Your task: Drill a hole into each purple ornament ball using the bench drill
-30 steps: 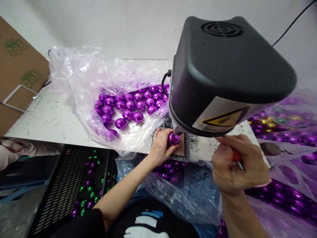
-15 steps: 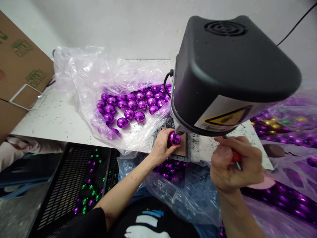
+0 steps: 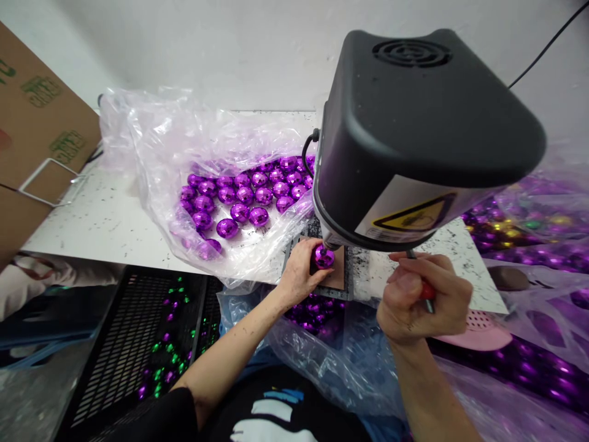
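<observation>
Under the chuck of a black bench drill press [image 3: 427,116], my left hand [image 3: 299,267] pinches a shiny purple faceted ball [image 3: 324,256] between thumb and fingers. The ball sits on a brown board [image 3: 338,270] on the drill's base, and the drill's tip meets the top of the ball. My right hand [image 3: 421,301] is wrapped around the press's feed lever [image 3: 427,291], which has a red part and a metal end. Several more purple balls [image 3: 245,195] lie in an open clear plastic bag [image 3: 151,178] to the left of the drill.
Black shavings dot the white table [image 3: 92,215]. A cardboard box [image 3: 41,123] stands at the left. Below is a black crate [image 3: 115,344] with green and purple beads. Bagged purple balls and a pink perforated shoe [image 3: 483,331] are at the right. Clear plastic [image 3: 331,362] covers my lap.
My right hand has swung a little left and up with the feed lever, uncovering more of the pink shoe. My left hand keeps the ball in nearly the same spot.
</observation>
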The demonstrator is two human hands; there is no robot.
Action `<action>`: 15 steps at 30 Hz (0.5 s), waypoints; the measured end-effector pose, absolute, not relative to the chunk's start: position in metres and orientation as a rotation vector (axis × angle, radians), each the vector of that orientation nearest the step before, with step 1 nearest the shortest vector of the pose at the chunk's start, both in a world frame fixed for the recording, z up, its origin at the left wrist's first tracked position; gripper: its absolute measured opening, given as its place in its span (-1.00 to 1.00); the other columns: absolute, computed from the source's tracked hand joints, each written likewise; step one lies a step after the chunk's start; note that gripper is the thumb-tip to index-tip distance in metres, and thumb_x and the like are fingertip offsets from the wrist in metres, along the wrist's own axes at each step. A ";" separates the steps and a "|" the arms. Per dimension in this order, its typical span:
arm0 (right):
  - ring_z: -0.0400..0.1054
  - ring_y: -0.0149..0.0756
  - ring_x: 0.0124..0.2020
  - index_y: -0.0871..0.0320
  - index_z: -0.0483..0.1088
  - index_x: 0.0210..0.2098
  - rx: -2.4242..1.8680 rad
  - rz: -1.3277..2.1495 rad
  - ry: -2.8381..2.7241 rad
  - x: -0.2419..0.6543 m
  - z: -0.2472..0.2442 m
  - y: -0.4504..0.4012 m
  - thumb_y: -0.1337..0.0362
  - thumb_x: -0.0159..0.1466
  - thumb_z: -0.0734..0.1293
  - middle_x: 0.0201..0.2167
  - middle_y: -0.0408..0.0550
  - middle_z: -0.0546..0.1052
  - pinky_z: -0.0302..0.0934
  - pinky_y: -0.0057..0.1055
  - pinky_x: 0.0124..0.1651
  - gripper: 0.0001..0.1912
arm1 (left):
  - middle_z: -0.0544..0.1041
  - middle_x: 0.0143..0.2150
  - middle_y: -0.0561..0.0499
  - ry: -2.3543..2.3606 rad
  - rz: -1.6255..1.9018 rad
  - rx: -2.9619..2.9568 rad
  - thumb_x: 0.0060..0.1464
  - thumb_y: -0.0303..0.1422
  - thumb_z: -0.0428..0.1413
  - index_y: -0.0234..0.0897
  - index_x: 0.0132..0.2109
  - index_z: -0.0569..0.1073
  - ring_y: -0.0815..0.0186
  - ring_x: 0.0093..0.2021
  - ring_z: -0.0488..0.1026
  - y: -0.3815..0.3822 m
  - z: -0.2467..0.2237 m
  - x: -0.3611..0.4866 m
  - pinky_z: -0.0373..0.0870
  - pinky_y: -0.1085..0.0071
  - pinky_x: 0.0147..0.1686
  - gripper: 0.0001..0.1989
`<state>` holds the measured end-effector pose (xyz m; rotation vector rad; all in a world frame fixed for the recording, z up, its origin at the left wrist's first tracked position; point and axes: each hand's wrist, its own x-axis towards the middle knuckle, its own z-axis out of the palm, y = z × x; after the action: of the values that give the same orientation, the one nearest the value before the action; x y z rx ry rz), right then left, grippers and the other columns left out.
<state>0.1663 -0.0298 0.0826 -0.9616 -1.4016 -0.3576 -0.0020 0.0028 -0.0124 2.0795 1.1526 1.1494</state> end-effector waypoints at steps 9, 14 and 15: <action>0.39 -0.43 -0.34 0.22 0.42 -0.16 -1.044 -0.320 -1.446 0.169 0.063 -0.034 0.41 0.25 0.29 -0.34 -0.06 0.50 0.27 -0.48 -0.33 -0.84 | 0.46 0.09 -0.17 1.126 1.165 2.064 0.14 -0.27 0.27 -0.24 0.18 0.28 0.10 0.09 0.43 0.003 -0.011 -0.002 0.39 0.12 0.10 -0.47; 0.24 -0.60 -0.57 0.23 0.46 -0.18 -1.114 -0.279 -1.384 0.175 0.118 -0.026 0.31 0.31 0.29 -0.52 -0.19 0.37 0.09 -0.58 -0.50 -0.84 | 0.47 0.07 -0.15 1.117 1.147 2.050 0.12 -0.31 0.29 -0.23 0.17 0.29 0.10 0.08 0.44 0.005 -0.014 -0.001 0.40 0.12 0.10 -0.47; 0.20 -0.63 -0.59 0.23 0.46 -0.22 -1.124 -0.278 -1.357 0.176 0.131 -0.019 0.25 0.33 0.28 -0.52 -0.20 0.35 0.03 -0.58 -0.51 -0.82 | 0.47 0.07 -0.15 1.116 1.149 2.049 0.11 -0.33 0.29 -0.23 0.17 0.29 0.10 0.08 0.44 0.006 -0.014 -0.001 0.40 0.12 0.09 -0.47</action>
<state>0.1763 -0.0193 0.1309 -1.1237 -1.3573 -0.2777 -0.0010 0.0057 -0.0142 2.0486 1.1164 1.1490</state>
